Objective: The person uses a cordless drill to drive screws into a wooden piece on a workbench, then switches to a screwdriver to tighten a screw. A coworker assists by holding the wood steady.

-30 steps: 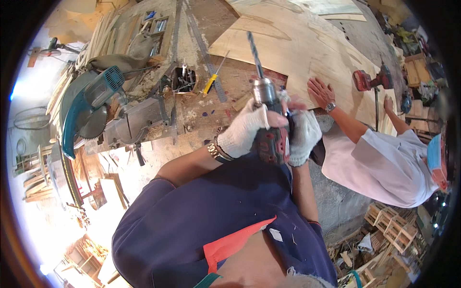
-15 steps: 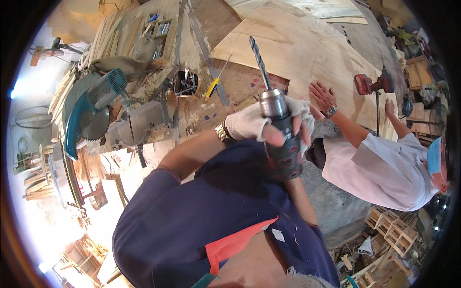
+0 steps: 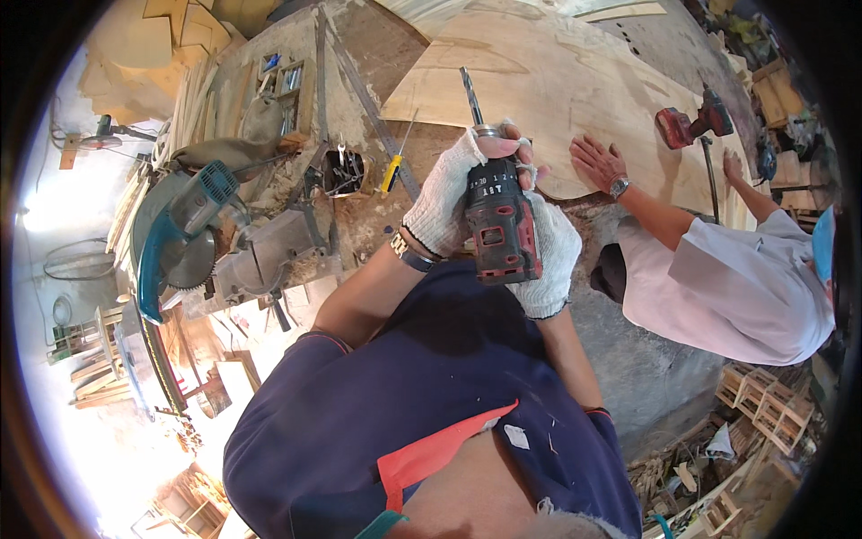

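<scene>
Clamped on the same cordless drill [image 3: 494, 220], the white-gloved left hand [image 3: 442, 202] and right hand [image 3: 552, 251] make 2 on 1 tool, held up before the wearer's chest near the workbench [image 3: 370, 216]. The left has its fingers up around the chuck [image 3: 487, 131]; the right wraps the other side lower down, though I can't tell how its fingers sit behind. The drill bit [image 3: 470, 95] points away from the chest, toward a plywood sheet [image 3: 507, 76] where a co-worker's hand [image 3: 600, 168] rests, fingers spread. Over at the sheet's right side sits another red-and-black drill [image 3: 675, 128]. Left of the hands lies a yellow-handled screwdriver [image 3: 391, 174], and farther left stands a teal saw [image 3: 154, 260] with a toothed blade.
</scene>
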`<state>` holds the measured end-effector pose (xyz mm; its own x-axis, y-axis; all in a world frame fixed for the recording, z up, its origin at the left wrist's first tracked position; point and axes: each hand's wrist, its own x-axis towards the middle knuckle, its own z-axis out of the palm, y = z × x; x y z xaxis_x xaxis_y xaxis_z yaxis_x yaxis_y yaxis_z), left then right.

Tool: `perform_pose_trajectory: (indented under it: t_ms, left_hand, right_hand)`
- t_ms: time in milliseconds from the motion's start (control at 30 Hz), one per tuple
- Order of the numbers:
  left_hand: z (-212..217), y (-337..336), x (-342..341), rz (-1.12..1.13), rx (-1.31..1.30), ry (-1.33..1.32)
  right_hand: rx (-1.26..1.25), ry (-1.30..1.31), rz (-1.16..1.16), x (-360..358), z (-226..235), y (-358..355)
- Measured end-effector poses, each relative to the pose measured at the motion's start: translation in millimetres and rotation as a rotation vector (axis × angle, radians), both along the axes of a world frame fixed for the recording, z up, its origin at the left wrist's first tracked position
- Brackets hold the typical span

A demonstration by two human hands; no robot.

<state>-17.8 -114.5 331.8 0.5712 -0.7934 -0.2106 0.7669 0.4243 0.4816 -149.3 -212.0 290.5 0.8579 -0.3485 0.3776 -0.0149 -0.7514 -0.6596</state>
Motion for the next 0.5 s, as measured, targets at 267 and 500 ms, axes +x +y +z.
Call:
perform_pose_trajectory:
  t_ms: [267,500]
  left_hand:
    - [5,-2,-2,-0.048,-0.084,-0.016]
    - [12,-1,-13,-0.039,-0.041,0.042]
  right_hand:
    - [0.016,0.021,0.007,-6,5,-5]
    - [-0.04,-0.009,0.027,-12,3,-6]
